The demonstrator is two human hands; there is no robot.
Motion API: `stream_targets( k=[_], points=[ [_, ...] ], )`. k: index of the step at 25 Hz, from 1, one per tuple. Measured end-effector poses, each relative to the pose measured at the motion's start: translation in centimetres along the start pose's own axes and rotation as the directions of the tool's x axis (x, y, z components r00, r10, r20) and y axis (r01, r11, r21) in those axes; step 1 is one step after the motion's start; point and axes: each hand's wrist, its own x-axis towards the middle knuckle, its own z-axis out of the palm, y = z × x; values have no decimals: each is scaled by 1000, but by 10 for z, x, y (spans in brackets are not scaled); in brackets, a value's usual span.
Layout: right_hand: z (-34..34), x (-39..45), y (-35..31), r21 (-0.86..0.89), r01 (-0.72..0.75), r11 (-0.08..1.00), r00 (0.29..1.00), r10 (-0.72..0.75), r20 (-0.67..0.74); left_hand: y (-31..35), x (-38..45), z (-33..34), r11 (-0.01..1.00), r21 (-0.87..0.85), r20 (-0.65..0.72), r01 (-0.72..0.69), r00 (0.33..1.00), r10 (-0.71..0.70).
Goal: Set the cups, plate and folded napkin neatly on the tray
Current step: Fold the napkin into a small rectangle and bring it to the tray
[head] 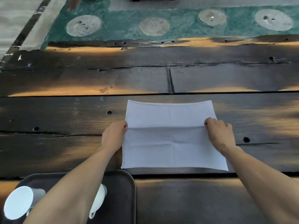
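A white cloth napkin (171, 143) lies on the dark wooden table, its near part doubled over the far part along a fold line. My left hand (114, 136) pinches the fold's left end. My right hand (220, 135) pinches the right end. A dark tray (124, 189) sits at the near left. On it stand a white cup (19, 202) at the left and a second white cup (99, 201), half hidden behind my left forearm. No plate shows in view.
The plank table (210, 75) runs wide ahead, with cracks and small holes. Past its far edge lies a green floor (123, 25) with pale round discs. Bare wood lies right of the tray.
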Motion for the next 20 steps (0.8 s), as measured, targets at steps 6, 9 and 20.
stream_targets(
  k=[6,9,20],
  points=[
    [-34,-26,4,-64,-30,997,997,26,-67,8,-26,-39,997,-76,-50,-32,998,28],
    [-45,-42,6,35,-82,996,981,87,-171,7,-37,-54,982,-177,-93,-64,994,48],
    [-71,-73,18,562,-131,817,975,210,-77,3,-59,-75,811,-584,-235,-34,963,-129]
  ],
)
